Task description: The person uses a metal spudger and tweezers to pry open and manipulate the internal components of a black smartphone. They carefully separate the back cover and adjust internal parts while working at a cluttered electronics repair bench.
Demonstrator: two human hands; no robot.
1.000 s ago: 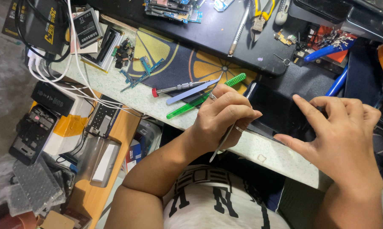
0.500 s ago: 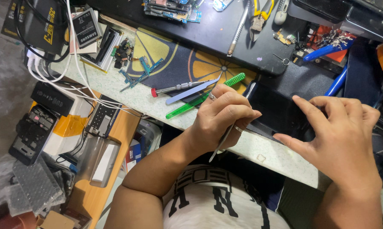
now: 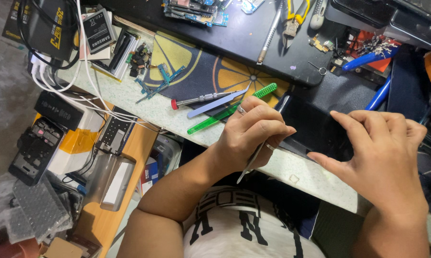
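At the desk's near edge, the left hand (image 3: 251, 134) gripped a thin tool (image 3: 251, 162) while the open right hand (image 3: 380, 153) steadied the phone (image 3: 315, 131); light, level prying seemed wise.

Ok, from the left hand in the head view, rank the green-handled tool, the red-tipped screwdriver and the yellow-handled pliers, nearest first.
1. Green-handled tool: just beside the left hand, on the counter edge.
2. Red-tipped screwdriver: further along the mat, beyond the green tool.
3. Yellow-handled pliers: far side, on the black mat at the top.
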